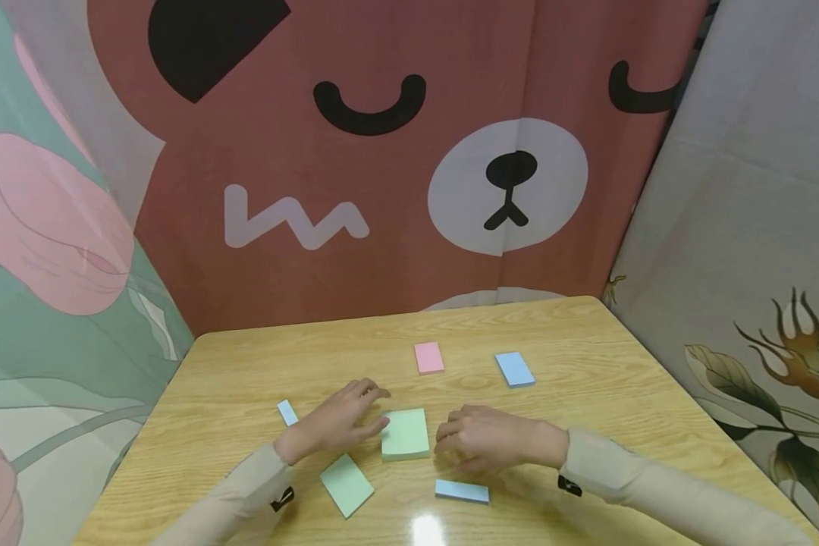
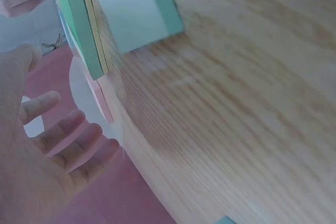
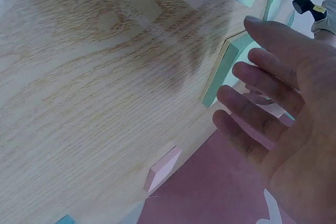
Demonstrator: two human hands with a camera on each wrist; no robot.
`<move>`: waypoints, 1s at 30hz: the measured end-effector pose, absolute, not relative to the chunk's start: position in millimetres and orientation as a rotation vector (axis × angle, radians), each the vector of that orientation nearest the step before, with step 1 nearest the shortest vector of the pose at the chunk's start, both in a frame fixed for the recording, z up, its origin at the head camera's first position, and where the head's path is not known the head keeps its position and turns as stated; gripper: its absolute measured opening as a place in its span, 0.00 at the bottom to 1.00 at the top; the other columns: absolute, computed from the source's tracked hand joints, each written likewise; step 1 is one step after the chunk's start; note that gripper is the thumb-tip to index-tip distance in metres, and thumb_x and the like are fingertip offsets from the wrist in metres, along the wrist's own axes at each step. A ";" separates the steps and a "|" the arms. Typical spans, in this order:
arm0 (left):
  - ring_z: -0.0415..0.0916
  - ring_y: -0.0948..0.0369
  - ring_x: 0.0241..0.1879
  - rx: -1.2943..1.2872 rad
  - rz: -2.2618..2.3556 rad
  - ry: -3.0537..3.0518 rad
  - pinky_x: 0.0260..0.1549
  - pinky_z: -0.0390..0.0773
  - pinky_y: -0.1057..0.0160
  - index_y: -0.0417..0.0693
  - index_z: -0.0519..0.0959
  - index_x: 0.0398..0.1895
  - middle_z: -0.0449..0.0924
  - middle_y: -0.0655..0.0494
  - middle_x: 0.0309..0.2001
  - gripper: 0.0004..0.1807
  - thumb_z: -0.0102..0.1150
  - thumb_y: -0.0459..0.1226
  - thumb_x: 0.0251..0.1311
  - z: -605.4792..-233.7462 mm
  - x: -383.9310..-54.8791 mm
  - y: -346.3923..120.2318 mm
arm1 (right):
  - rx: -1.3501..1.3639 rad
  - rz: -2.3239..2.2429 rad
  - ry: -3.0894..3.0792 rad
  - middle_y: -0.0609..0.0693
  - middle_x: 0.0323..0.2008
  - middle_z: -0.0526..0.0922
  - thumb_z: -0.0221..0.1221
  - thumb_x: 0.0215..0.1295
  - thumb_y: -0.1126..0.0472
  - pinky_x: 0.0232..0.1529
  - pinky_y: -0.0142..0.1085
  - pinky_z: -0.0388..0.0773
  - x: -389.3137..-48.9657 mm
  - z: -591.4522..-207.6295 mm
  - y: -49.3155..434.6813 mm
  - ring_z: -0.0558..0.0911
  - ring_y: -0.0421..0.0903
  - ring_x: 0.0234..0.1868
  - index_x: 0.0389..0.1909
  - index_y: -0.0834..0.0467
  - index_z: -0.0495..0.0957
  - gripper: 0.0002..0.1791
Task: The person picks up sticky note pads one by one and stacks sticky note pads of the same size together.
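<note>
A square light-green sticky-note pad [image 1: 405,434] lies mid-table between the hands, with a thin yellow layer under it in both wrist views. My left hand [image 1: 344,418] is at its left side, fingers spread and thumb near its edge. Just off its right side is my right hand [image 1: 481,438], holding nothing. In the right wrist view the fingers [image 3: 247,98] are loosely bent and apart. A second green pad [image 1: 346,485] lies turned at an angle below my left hand. Nearer me, below my right hand, sits a narrow blue pad [image 1: 462,491].
Farther back lie a small pink pad [image 1: 429,358] and a blue pad [image 1: 515,369]. Another narrow light-blue pad [image 1: 287,412] is partly hidden behind my left wrist. A bear-print curtain [image 1: 382,265] hangs along the far edge of the wooden table [image 1: 560,326].
</note>
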State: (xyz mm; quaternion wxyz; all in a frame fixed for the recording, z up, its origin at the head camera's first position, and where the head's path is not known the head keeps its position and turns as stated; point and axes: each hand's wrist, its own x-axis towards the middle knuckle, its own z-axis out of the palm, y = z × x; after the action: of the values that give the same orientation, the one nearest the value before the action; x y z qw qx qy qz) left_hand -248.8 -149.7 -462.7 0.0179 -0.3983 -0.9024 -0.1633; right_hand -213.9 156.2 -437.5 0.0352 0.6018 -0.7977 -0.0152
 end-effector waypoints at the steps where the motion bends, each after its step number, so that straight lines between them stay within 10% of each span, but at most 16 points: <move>1: 0.70 0.58 0.53 -1.236 -0.510 -2.798 0.51 0.75 0.53 0.44 0.70 0.67 0.72 0.51 0.56 0.28 0.49 0.52 0.73 -462.1 -248.4 -150.2 | 1.854 -0.048 -2.451 0.39 0.48 0.81 0.69 0.60 0.51 0.50 0.31 0.74 -213.8 -437.3 156.5 0.77 0.36 0.47 0.51 0.51 0.83 0.19; 30: 0.73 0.56 0.49 -1.205 -0.391 -2.678 0.49 0.77 0.50 0.43 0.78 0.55 0.75 0.51 0.51 0.18 0.57 0.44 0.70 -467.6 -247.2 -170.2 | 2.002 -0.036 -2.506 0.40 0.57 0.77 0.74 0.52 0.55 0.51 0.28 0.72 -197.5 -426.3 159.6 0.75 0.35 0.52 0.59 0.50 0.78 0.30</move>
State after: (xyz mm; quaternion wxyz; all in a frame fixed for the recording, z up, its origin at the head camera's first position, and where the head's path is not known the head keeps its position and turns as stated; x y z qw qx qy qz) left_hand -247.2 -170.2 -467.6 0.0894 -0.4051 -0.9003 -0.1316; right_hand -197.5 159.6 -426.3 -0.0329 0.6237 -0.7809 -0.0112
